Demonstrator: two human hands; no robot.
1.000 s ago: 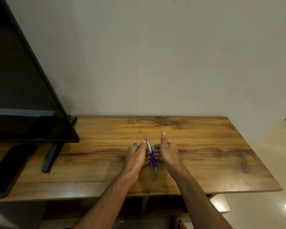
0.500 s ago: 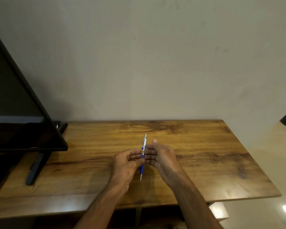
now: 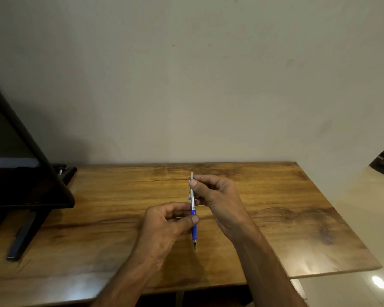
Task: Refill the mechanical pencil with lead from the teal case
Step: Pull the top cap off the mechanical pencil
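One wall [image 3: 186,85], pale and bare, beyond both my hands.

One wooden table [image 3: 297,218], under my hands and running out to either side of them.

One dark screen [image 3: 20,185], tilted, well to the left of my left hand. One dark stand foot [image 3: 24,235] below it rests on the table.

Two hands, both mine, raised over the table and close together. My left hand [image 3: 164,224] is nearer me, with thumb and fingers pinching the blue grip. My right hand [image 3: 217,198] is farther out, with thumb and forefinger pinching the silver barrel near its top end.

One mechanical pencil [image 3: 193,204], between my two hands and held by both. It is silver above and blue below, its tip pointing back toward me just past my left thumb.
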